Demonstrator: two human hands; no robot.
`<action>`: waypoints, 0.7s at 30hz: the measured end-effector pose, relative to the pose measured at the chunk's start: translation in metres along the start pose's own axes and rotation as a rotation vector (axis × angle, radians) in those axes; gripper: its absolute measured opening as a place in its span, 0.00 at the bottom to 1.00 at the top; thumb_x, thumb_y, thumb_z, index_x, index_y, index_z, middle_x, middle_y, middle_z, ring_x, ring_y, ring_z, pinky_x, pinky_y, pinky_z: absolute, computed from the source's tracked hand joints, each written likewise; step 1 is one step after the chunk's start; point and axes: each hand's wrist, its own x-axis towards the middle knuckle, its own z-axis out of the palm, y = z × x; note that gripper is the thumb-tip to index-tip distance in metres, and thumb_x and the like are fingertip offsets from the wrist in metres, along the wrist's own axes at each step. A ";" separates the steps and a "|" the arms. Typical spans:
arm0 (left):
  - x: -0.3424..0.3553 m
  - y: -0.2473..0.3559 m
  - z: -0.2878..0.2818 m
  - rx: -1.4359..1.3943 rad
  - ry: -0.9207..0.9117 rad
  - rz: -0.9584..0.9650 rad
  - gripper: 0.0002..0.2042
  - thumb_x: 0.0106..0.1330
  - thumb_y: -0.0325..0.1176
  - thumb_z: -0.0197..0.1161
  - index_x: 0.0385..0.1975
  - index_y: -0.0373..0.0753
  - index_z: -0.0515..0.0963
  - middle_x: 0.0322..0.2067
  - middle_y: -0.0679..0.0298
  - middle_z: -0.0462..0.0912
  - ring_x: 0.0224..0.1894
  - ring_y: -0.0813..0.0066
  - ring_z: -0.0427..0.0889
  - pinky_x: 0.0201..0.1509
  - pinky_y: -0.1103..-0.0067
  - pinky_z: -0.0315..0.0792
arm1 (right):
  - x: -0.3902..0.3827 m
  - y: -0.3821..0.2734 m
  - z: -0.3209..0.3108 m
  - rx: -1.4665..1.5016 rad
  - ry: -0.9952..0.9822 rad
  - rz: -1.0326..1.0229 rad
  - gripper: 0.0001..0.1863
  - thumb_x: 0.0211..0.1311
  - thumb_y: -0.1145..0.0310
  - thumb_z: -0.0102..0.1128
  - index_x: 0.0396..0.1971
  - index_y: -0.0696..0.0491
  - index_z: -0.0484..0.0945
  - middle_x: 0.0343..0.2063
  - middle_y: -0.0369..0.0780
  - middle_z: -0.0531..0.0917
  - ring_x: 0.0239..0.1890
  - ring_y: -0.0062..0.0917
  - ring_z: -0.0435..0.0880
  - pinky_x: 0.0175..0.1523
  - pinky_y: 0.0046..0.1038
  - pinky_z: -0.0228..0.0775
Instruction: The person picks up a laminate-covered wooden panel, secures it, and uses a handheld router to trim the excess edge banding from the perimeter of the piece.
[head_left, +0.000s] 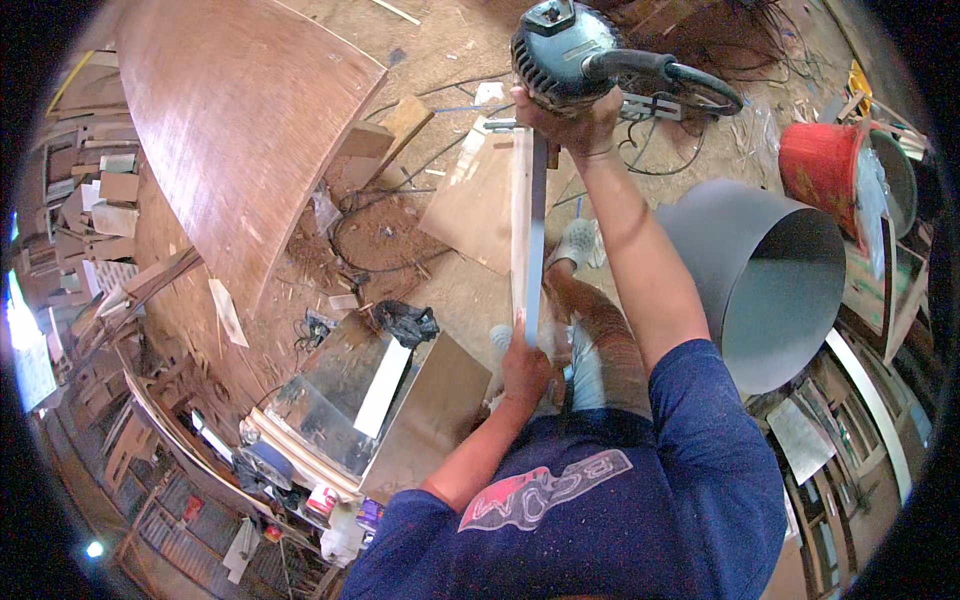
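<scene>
My right hand (pixel 580 125) is closed under a teal and black corded power tool (pixel 562 50), at the far end of a long narrow wooden board (pixel 521 215). Which kind of tool it is, I cannot make out for sure. Fingers of my left hand (pixel 526 370) wrap round the board's near end, close to my body. The board stands on edge and points away from me, with a light face on its left and a grey-blue edge on its right. My right palm and the tool's working end are hidden.
A large curved wooden panel (pixel 240 130) leans at left. Below it stands a metal-topped box (pixel 330 405) with a black bag (pixel 407 322). A grey cylinder (pixel 780 290) and a red bucket (pixel 815 170) are at right. Cables and wood scraps litter the floor. A plywood sheet (pixel 470 205) lies beside the board.
</scene>
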 end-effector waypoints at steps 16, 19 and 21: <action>-0.018 -0.026 -0.020 0.324 0.083 -0.278 0.29 0.69 0.34 0.66 0.70 0.38 0.69 0.39 0.44 0.88 0.39 0.40 0.88 0.39 0.56 0.83 | 0.021 0.009 -0.045 0.036 0.171 -0.086 0.28 0.54 0.53 0.79 0.52 0.51 0.86 0.49 0.40 0.90 0.53 0.36 0.89 0.60 0.40 0.81; 0.007 -0.019 -0.046 0.292 0.189 -0.165 0.23 0.69 0.35 0.67 0.63 0.38 0.75 0.39 0.44 0.88 0.40 0.40 0.88 0.41 0.56 0.82 | -0.030 0.010 -0.103 -0.247 -0.045 -0.075 0.29 0.61 0.61 0.75 0.62 0.52 0.80 0.56 0.39 0.86 0.60 0.31 0.84 0.68 0.39 0.74; 0.032 -0.002 -0.062 0.242 0.263 -0.115 0.20 0.69 0.35 0.67 0.59 0.38 0.77 0.39 0.44 0.88 0.40 0.39 0.88 0.42 0.55 0.81 | -0.063 0.007 -0.140 -0.531 -0.134 -0.127 0.27 0.62 0.63 0.74 0.61 0.53 0.80 0.53 0.38 0.87 0.57 0.30 0.84 0.66 0.37 0.74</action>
